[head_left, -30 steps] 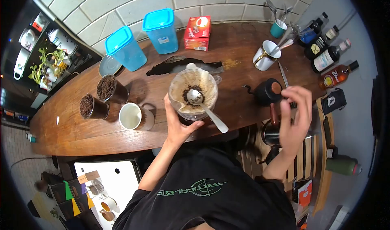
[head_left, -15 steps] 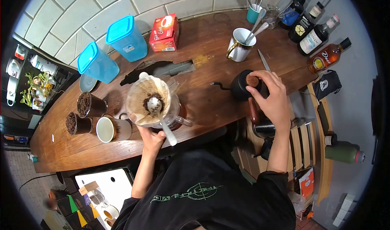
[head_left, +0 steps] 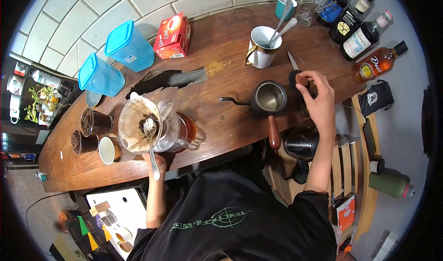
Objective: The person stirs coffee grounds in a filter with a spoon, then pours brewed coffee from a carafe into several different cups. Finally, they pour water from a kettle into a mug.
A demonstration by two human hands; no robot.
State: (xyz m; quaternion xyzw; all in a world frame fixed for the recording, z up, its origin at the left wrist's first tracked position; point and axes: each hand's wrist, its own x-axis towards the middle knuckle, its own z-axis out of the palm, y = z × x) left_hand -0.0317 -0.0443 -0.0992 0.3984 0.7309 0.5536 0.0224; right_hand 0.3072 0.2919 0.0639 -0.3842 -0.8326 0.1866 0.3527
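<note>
Head view shows the right hand [head_left: 319,97] pinching the lid [head_left: 293,80] just right of the open kettle [head_left: 269,98], whose brown handle [head_left: 274,134] points to the bench's [head_left: 230,122] near edge, while the left hand [head_left: 162,161] is by the paper filter [head_left: 130,128], its grip hidden.

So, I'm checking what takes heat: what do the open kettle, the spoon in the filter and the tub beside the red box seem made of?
Kettle: likely metal, matt black outside, metallic sheen inside.
Spoon: shiny metal, probably steel, from bright highlights.
Tub: smooth plastic, likely, from its translucent blue walls.
</note>
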